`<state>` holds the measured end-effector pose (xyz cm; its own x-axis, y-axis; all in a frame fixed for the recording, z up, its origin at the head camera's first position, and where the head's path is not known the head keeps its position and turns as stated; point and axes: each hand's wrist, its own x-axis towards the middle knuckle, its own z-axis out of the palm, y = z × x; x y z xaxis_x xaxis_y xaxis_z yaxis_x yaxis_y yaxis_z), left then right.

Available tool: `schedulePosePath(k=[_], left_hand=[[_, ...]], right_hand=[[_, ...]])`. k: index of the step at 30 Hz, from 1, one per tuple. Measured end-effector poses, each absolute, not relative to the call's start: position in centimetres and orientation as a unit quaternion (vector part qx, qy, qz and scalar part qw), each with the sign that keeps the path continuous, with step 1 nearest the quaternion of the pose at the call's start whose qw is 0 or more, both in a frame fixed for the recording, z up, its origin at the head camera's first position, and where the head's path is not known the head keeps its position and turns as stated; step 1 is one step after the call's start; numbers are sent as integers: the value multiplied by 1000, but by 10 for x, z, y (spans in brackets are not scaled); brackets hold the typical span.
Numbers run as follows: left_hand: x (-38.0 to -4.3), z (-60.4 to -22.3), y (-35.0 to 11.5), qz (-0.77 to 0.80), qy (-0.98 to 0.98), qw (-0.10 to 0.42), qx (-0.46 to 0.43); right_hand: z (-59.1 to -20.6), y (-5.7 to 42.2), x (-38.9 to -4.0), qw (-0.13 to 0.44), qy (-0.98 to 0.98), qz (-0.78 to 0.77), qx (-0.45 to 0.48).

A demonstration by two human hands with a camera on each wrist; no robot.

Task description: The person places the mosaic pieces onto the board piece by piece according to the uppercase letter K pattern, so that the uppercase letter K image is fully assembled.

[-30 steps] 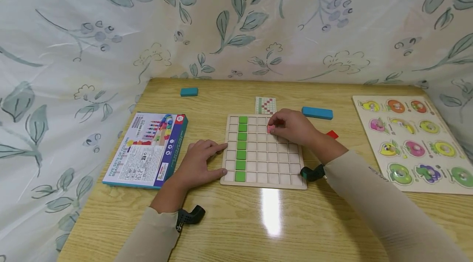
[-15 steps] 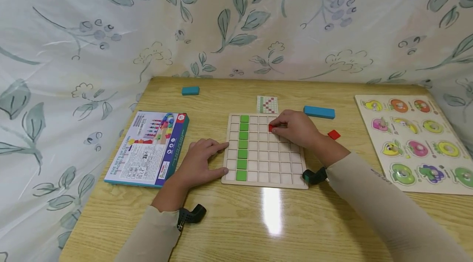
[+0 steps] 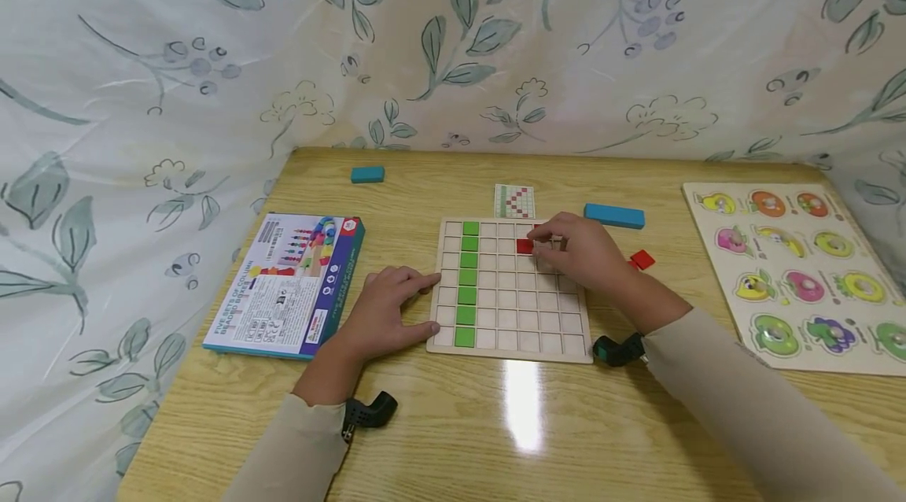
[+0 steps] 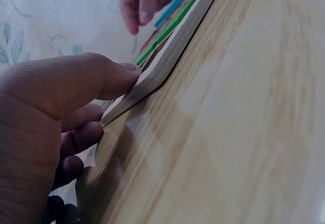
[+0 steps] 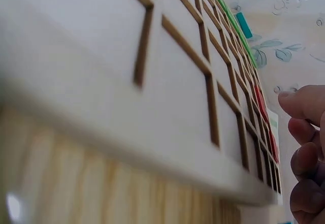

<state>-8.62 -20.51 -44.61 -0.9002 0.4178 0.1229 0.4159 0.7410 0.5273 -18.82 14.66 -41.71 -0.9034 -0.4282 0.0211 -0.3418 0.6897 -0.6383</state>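
Observation:
A wooden grid board (image 3: pixel 506 297) lies on the table, with a column of green tiles (image 3: pixel 467 278) near its left side. One red tile (image 3: pixel 524 246) sits in an upper cell; a second, farther right, is partly covered by my right hand (image 3: pixel 583 254). That hand hovers over the upper right cells with thumb and fingers parted and nothing visible between them, as the right wrist view also shows. My left hand (image 3: pixel 382 313) touches the board's left edge with an extended index finger and its thumb (image 4: pixel 117 79), which lies near the front corner.
Loose red tiles (image 3: pixel 642 259) lie right of the board. Behind it are a small pattern card (image 3: pixel 514 203) and a long blue block (image 3: pixel 614 215). Another blue block (image 3: pixel 367 175) sits farther left. A toy box (image 3: pixel 283 282) lies left, a fruit puzzle (image 3: pixel 807 287) right.
My right hand has let go of the red tile, which stays in its cell, and has shifted slightly to the right with fingers parted. My left hand keeps its place.

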Motion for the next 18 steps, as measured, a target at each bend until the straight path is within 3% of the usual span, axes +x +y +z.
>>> schedulePosePath(k=[18], left_hand=[[-85,-441,-203,290,932,3,219]], right_hand=[[-418,209,-184,59,931,-305,-193]])
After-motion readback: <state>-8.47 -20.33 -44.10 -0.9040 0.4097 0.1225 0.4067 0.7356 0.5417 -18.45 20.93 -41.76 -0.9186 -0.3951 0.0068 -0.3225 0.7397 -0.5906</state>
